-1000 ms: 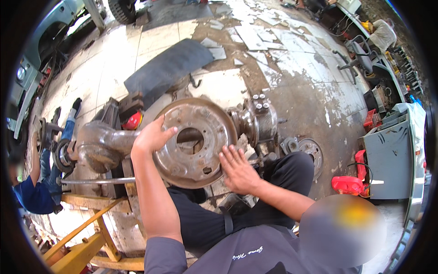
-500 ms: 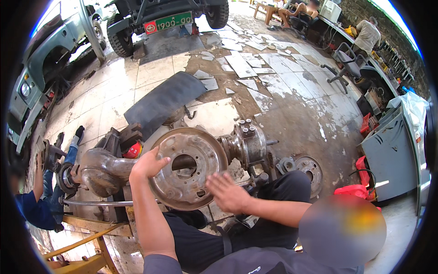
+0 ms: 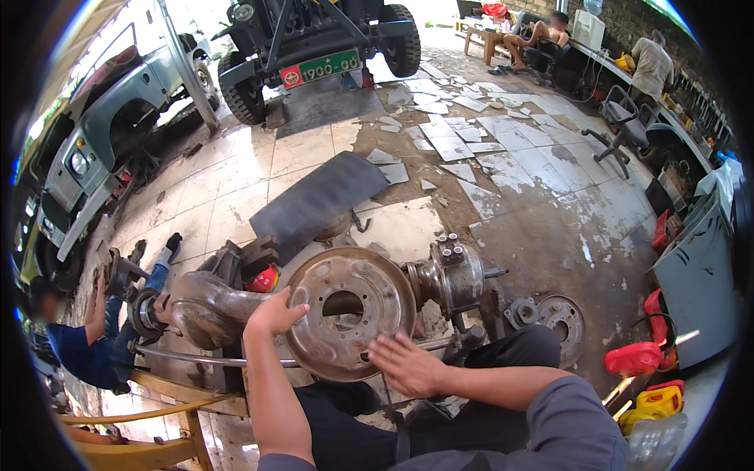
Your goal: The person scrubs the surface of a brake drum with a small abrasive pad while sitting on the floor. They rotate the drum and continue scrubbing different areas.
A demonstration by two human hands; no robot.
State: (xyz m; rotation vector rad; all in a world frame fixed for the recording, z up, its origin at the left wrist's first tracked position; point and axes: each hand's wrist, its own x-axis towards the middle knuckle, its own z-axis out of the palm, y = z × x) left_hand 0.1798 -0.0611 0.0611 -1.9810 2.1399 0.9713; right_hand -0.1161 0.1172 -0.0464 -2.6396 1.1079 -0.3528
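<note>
A round, brown-stained metal brake backing plate with a central hole and small bolt holes stands tilted in front of me. My left hand grips its left rim, thumb on the face and the other fingers mostly hidden behind. Against the lower right of the plate lies my right hand, fingers stretched out beside a small slot. An axle housing with a bulging middle extends to the left. Just right of the plate sits a metal hub assembly with a stub shaft and bolts on top.
A co-worker in blue sits at far left by the axle's other end. Another round plate lies on the floor at right, near red jack stands. A black curved panel and broken tiles lie ahead.
The view has tilted upward, so the scene sits lower and further right. My right hand has slid slightly down the plate toward the slot. My left hand keeps its hold.
</note>
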